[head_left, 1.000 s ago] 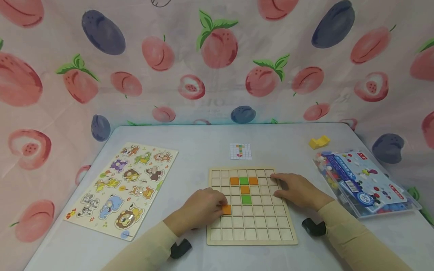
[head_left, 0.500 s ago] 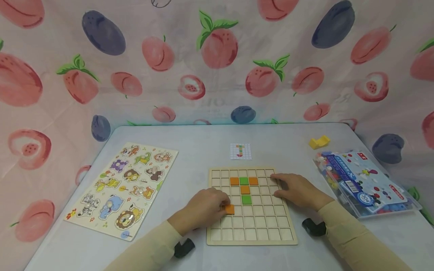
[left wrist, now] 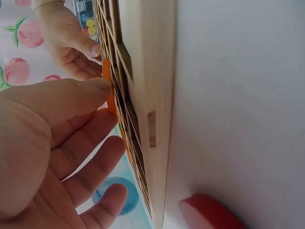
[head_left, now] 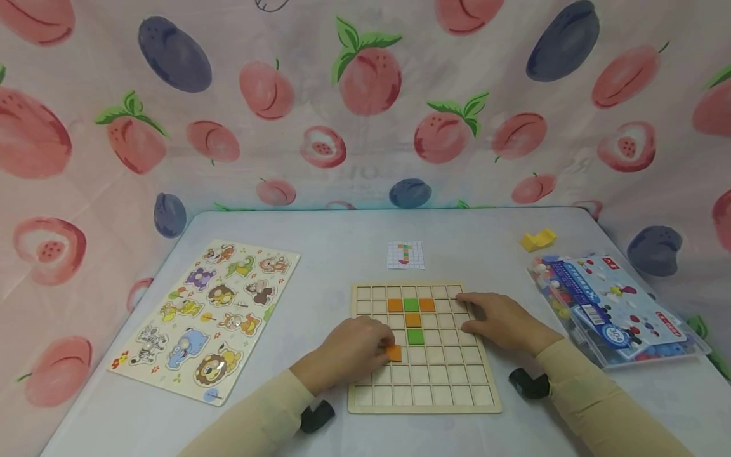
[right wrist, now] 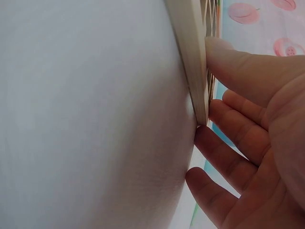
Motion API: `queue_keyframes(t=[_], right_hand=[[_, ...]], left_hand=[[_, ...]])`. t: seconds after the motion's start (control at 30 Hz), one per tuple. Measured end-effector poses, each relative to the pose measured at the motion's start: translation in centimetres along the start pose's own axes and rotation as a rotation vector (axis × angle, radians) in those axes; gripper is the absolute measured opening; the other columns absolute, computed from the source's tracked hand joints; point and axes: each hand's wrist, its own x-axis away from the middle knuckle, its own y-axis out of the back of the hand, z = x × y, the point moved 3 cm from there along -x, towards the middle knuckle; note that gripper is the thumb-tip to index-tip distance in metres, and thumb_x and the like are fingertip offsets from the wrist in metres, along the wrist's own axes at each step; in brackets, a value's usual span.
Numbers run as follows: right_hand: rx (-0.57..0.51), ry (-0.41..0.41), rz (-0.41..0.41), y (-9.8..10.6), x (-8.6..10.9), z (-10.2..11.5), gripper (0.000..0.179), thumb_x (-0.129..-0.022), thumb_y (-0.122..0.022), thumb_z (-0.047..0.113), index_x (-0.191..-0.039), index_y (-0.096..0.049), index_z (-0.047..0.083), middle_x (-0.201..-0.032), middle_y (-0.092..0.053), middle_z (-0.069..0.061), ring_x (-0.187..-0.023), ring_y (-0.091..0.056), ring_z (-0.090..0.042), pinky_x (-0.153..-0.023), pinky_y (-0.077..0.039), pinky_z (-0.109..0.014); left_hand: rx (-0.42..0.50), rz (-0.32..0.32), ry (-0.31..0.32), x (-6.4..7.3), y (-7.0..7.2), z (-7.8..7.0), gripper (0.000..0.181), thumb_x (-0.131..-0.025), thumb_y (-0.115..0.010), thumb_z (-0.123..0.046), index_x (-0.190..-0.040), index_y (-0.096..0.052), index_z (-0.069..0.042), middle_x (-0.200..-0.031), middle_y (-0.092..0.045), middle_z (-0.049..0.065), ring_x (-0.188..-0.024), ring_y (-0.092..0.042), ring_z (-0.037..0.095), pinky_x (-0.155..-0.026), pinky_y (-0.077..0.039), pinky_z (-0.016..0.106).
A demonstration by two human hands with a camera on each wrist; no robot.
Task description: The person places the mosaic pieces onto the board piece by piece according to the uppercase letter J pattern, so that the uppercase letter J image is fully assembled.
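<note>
In the head view my left hand (head_left: 351, 352) pinches an orange square tile (head_left: 394, 353) low over the left-middle part of the wooden grid board (head_left: 422, 412). The left wrist view shows this tile (left wrist: 106, 69) edge-on between thumb and index finger, its other fingers spread loosely. On the board lie a row of an orange tile (head_left: 395, 305), a green tile (head_left: 411, 305) and another orange tile (head_left: 427, 305). Below the row come one more orange tile (head_left: 413, 320) and a second green tile (head_left: 415, 336). My right hand (head_left: 505, 320) rests at the board's right edge, thumb over its rim (right wrist: 193, 57).
A small pattern card (head_left: 406, 255) lies behind the board. At left is an animal puzzle board (head_left: 234, 346); at right, a plastic case of beads (head_left: 617, 311) and a yellow piece (head_left: 538, 240). A red rounded piece (left wrist: 209, 212) sits near the board in the left wrist view.
My left hand has slid slightly right over the board with the orange tile, toward the column under the green tile. The right hand has stayed put.
</note>
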Motion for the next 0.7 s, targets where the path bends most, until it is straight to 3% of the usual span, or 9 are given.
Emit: queue_keyframes(t=[0.7], right_hand=[[-0.002,-0.013,0.002,0.02,0.11,0.18,0.059,-0.093,-0.072,0.027,-0.144,-0.052,0.003,-0.144,-0.050,-0.024,-0.134,-0.042,-0.047,-0.107,-0.034,-0.061]], left_hand=[[-0.014,0.000,-0.022,-0.76,-0.21,-0.55,0.013,-0.087,-0.077,-0.018,-0.100,-0.076,-0.015,-0.089,-0.068,-0.011,-0.082,-0.058,0.006,-0.080,-0.049,0.024]])
